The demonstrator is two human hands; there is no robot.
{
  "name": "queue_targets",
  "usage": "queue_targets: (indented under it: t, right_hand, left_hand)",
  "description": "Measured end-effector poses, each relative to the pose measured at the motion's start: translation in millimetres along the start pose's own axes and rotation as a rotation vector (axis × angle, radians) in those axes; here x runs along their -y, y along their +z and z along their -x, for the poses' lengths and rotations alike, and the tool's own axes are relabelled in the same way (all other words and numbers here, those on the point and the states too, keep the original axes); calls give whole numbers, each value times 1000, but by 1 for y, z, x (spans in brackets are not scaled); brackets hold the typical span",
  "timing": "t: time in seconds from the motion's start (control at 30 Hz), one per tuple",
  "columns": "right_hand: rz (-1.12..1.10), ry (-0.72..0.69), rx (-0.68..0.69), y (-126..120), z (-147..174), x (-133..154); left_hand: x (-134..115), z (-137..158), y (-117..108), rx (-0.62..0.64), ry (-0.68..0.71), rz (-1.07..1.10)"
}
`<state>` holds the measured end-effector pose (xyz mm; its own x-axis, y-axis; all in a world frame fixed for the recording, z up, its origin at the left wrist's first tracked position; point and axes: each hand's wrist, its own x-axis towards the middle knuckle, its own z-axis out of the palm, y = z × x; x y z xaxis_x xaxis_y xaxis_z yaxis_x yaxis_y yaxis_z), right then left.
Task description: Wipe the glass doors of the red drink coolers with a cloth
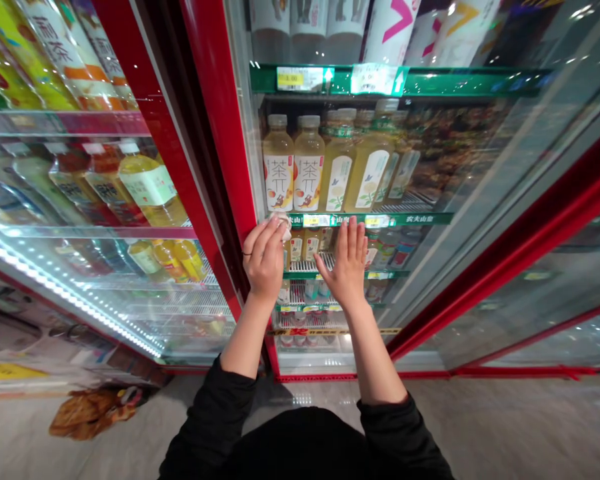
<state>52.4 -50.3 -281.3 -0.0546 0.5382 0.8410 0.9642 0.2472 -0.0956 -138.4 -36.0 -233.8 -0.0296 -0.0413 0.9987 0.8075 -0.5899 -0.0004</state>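
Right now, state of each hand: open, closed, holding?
Left hand: closed on a crumpled, whitish cloth or tissue.
Right hand: open, nothing visibly held, palm toward the red-framed glass door.

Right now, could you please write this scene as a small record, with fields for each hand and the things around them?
left hand: holds a crumpled white cloth beside the shiny red door frame
right hand: open, fingers extended, palm toward the clear glass door; contact unclear
behind glass: clear bottles of yellow drink above a green shelf edge
grey floor: crumpled brown item lying at the picture's left
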Motion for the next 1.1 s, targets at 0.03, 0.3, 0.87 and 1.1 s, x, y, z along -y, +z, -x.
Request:
queue_targets:
  t: [0.03, 0.3, 0.87, 1.1]
  right_hand:
    - [3, -2, 7, 0, 0, -3]
    - [-43, -15, 81, 1, 1, -13]
    - [-87, -78, 100, -12, 2, -21]
    - [0, -35, 18, -14, -2, -46]
  left_hand:
    - [-4, 2, 4, 17, 29, -12]
    - [-1, -25, 12, -24, -2, -54]
    - [-22, -17, 24, -47, -50, 22]
    - [-49, 7, 41, 48, 73, 63]
